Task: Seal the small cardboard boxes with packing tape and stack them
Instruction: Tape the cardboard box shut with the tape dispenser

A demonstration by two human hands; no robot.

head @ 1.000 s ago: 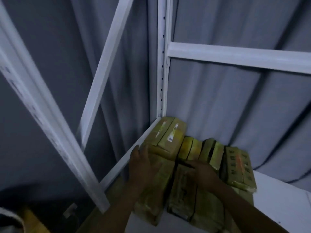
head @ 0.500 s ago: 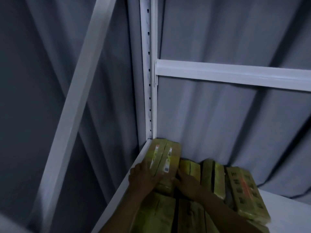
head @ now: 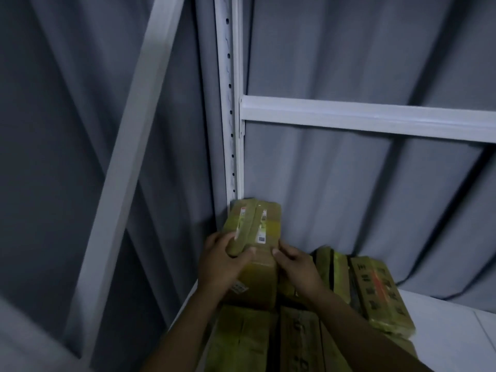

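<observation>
Now the box [head: 254,226] is clasped at its sides by left hand [head: 221,265] and right hand [head: 296,268], fingers [head: 214,241] curled. Probably light, stiff, tape-slick.

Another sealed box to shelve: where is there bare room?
Bare white shelf lies right of the red-printed box, by the curtain. Crowded: the post corner, where left hand and right hand hold the corner boxes, behind the front boxes.

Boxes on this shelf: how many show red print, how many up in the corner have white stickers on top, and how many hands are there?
Red-printed box: 1
Corner boxes with stickers: 2
Hands: 2, left hand and right hand
Total: 5
</observation>
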